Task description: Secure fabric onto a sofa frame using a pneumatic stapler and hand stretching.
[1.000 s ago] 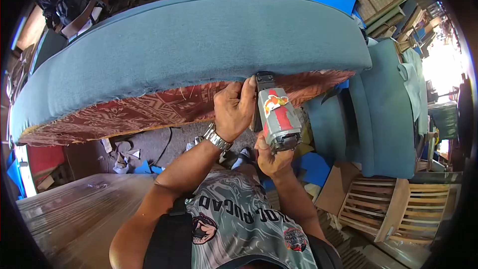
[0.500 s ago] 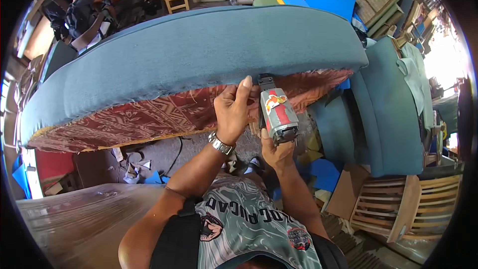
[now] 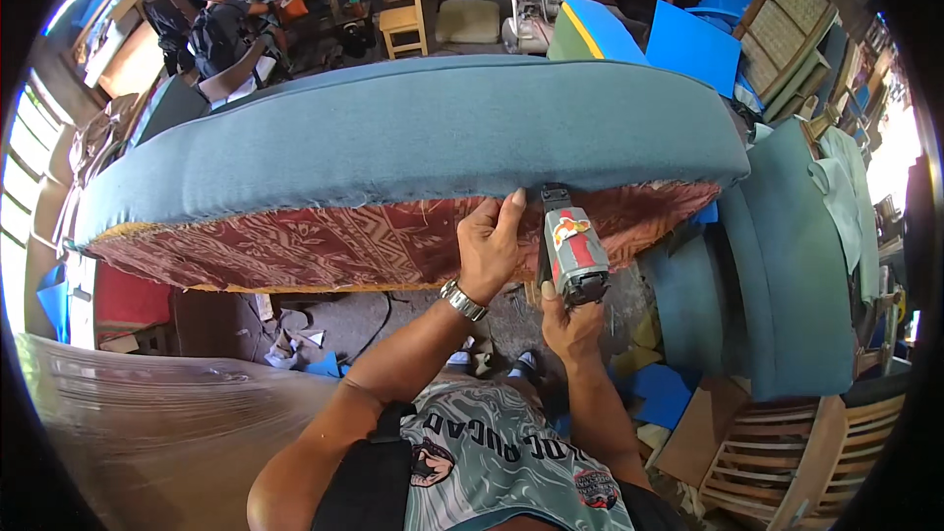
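Observation:
A long curved cushioned piece in blue-grey fabric (image 3: 413, 128) spans the middle, its underside of red patterned cloth (image 3: 295, 246) facing me. My left hand (image 3: 488, 252), wearing a steel watch, has its fingers curled at the fabric's lower edge, thumb pressed against it. Just right of it, my right hand (image 3: 572, 327) grips a grey-and-red staple gun (image 3: 575, 251) from below, the tool's black nose resting at that same edge.
A blue-grey sofa (image 3: 787, 265) stands at right, near slatted wooden frames (image 3: 747, 462). Plastic-wrapped furniture (image 3: 157, 413) is lower left. Behind are a seated person (image 3: 221, 44), a wooden chair (image 3: 401, 20), machines, and blue boards (image 3: 688, 44). Scraps lie on the floor (image 3: 374, 324).
The view has shifted, so the cushioned piece and both hands appear lower and farther right, with more background showing. The staple gun remains at the fabric edge beside my left thumb.

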`<state>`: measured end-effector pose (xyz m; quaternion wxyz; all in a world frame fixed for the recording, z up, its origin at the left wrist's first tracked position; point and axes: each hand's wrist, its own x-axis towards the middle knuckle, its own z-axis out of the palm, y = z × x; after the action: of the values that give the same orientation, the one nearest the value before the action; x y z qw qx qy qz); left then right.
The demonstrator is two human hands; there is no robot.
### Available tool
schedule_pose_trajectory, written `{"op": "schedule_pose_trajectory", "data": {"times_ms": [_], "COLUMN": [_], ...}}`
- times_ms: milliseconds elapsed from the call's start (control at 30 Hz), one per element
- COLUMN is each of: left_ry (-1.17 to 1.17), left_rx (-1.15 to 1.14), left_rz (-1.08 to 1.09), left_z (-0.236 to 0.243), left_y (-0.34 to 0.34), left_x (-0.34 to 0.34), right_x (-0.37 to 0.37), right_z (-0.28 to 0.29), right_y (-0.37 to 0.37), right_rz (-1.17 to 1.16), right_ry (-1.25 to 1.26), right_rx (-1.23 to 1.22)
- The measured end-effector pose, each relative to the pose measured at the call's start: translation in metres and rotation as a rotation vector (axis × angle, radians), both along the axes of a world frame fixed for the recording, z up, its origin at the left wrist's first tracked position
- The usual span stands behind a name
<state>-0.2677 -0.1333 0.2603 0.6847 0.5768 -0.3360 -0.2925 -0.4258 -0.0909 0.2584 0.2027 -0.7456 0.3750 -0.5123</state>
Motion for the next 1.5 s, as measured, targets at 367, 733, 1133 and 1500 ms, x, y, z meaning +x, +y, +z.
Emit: {"op": "schedule_pose_trajectory", "data": {"times_ms": [367, 733, 1133, 1500], "left_ry": [-1.080, -1.616, -1.771, -1.905], "left_rx": [-0.051, 0.098, 0.069, -0.127], "left_rz": [-0.595, -0.729, -0.627, -0.502], "left_z": [0.180, 0.145, 0.123, 0.117], "left_y": [-0.032, -0.211, -0.104, -0.036], "left_x": [0.127, 0.160, 0.116, 0.099], "right_x": [-0.005, -0.012, -0.014, -0.008], "right_z": [-0.012, -0.010, -0.009, -0.045], "right_y": [-0.004, -0.014, -0.008, 0.039], "right_rz": [0.050, -0.060, 0.153, 0.063], "right_ry": [0.004, 0.338, -0.131, -0.119], "right_rx": [0.107, -0.466, 0.215, 0.299]}}
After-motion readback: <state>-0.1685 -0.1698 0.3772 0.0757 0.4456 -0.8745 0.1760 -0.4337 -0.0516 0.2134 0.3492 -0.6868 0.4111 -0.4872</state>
